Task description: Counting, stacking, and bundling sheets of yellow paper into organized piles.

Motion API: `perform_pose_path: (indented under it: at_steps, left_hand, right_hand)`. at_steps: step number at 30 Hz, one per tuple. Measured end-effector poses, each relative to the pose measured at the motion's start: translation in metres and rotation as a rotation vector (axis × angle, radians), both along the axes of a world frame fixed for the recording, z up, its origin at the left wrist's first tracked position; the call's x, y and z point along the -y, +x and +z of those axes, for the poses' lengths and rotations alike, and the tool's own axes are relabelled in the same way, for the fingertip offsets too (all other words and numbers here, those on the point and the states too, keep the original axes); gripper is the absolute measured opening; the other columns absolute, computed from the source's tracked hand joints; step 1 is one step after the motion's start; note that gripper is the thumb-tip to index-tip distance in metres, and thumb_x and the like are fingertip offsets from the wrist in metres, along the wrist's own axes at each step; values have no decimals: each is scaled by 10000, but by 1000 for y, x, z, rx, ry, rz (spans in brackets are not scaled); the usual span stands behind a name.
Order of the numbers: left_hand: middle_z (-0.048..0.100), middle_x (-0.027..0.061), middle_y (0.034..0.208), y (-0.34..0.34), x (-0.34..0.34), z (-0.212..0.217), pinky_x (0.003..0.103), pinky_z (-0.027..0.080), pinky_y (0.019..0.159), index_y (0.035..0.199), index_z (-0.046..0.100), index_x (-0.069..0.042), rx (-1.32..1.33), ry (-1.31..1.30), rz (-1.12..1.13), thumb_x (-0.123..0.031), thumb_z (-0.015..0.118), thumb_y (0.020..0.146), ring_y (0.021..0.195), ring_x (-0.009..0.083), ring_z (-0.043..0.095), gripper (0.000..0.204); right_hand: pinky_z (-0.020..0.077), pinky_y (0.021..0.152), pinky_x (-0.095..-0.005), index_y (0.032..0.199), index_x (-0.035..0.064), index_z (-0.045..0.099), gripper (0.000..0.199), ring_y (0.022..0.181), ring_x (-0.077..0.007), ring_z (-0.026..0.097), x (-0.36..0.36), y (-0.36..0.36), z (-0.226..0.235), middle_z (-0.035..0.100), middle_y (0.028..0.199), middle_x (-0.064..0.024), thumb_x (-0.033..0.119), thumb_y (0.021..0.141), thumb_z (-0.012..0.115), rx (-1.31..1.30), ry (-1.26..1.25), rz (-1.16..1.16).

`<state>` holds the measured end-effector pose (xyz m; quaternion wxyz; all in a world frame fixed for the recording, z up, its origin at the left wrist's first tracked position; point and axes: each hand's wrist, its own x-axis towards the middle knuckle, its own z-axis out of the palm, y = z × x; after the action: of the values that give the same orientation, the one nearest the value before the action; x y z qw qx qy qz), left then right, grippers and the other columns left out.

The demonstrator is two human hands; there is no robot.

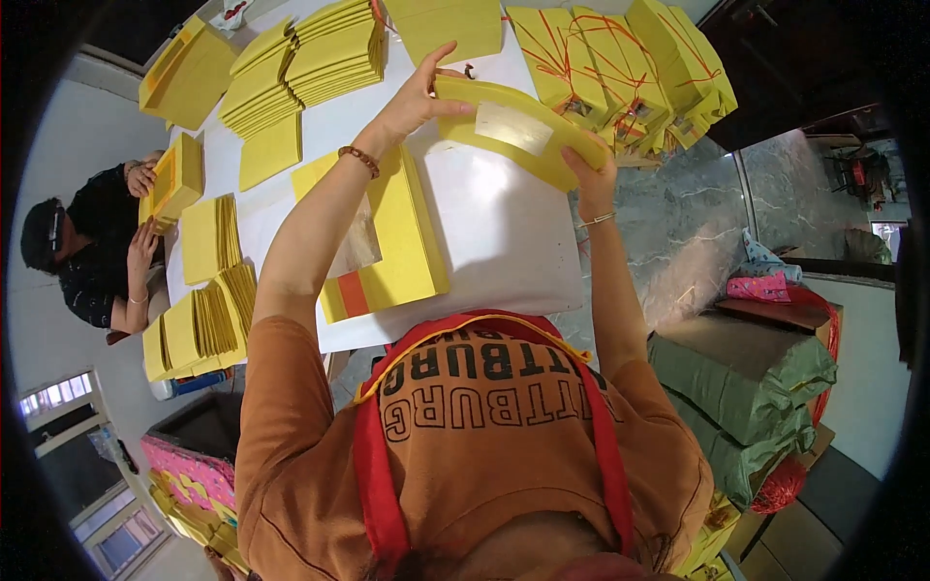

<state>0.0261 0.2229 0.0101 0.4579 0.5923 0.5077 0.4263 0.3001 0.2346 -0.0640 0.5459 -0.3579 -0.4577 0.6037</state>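
Both my hands hold up a flat yellow paper bag [462, 126] with a clear window, bowed between them over the white table. My left hand [418, 105] has its thumb on the left end, with the index finger raised. At the other end, my right hand [593, 172] pinches the bag's lower right corner, thumb on the near face. Below my left forearm lies a thick stack of similar yellow bags [399, 218], the top one showing a window and an orange strip.
More yellow stacks [334, 58] cover the table's [499, 276] far left. Yellow bundles tied with red string [591, 58] stand at the far right. Across the left side, a person [107, 247] handles a yellow box-shaped bag [179, 184]. Green wrapped bales [727, 387] sit at the right.
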Motion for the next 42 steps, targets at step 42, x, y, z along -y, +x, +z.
perform_pose_path:
  at_steps: [42]
  left_hand:
    - [606, 113, 815, 17, 13, 13, 404, 451, 667, 1071, 492, -112, -992, 271, -355, -123, 543, 772, 748, 312, 573, 303]
  right_hand:
    - [468, 774, -265, 1159, 44, 454, 504, 920, -136, 547, -18, 0, -13, 565, 1008, -48, 23, 712, 688, 177, -8, 236]
